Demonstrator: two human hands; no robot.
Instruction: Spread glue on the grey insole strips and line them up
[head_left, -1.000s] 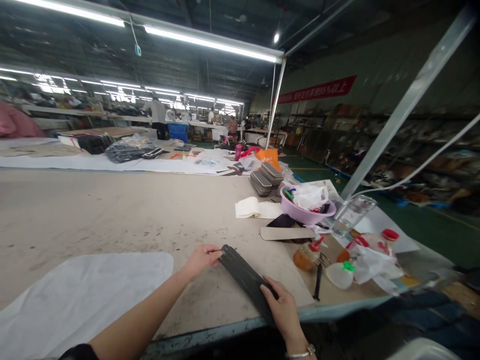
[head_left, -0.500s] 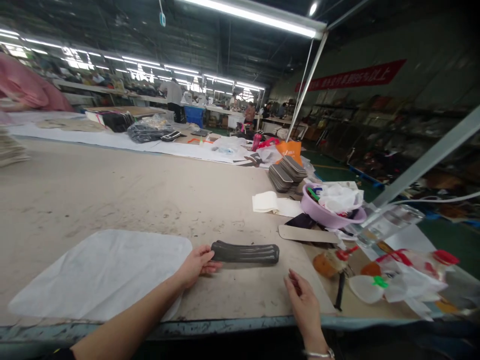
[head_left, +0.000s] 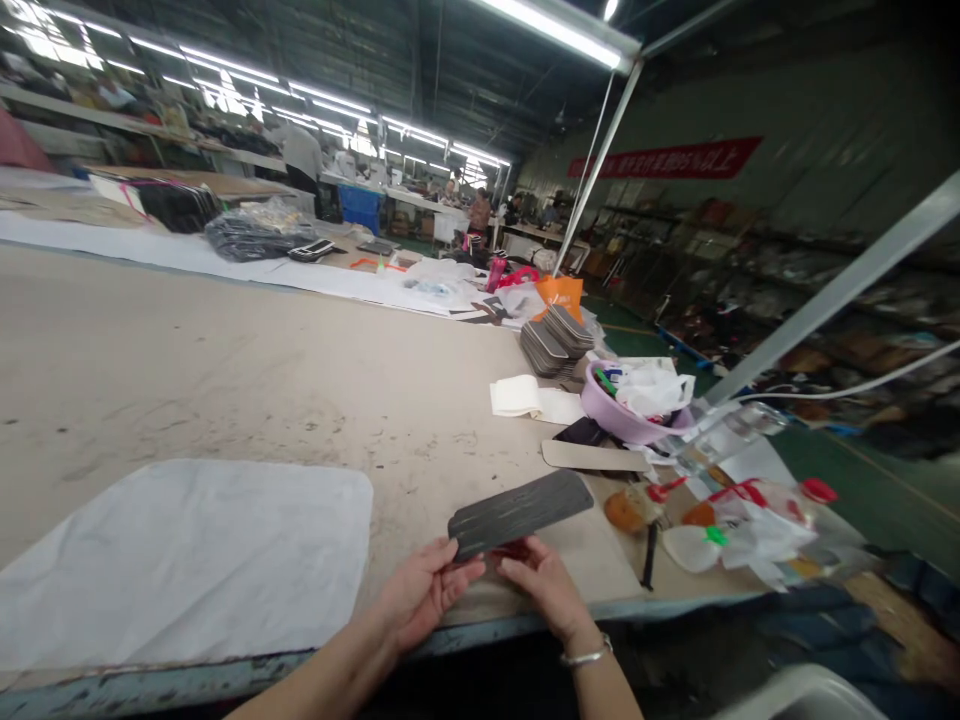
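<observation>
A dark grey, long flat panel (head_left: 521, 512) with rounded corners is raised above the table, tilted up toward its right end. My left hand (head_left: 427, 588) pinches its lower left corner between thumb and fingers. Just under the panel's lower edge is my right hand (head_left: 546, 588), thumb apart from the fingers. Its fingertips are partly hidden behind the panel, so I cannot tell whether they touch it. Left of my hands a white sheet (head_left: 202, 560) with rounded corners lies flat on the table (head_left: 285, 390).
A stack of grey panels (head_left: 544, 348), a purple basin (head_left: 626, 420) and a beige strip (head_left: 592, 456) lie to the right. Nearer are a bottle with orange contents (head_left: 628, 508) and plastic bags (head_left: 772, 540). A metal post (head_left: 832, 295) slants over the right side. Other people are in the background.
The panel has been lifted, turned to show a broad flat face, and angled up to the right. My right hand has moved left to its lower edge. The view has shifted right.
</observation>
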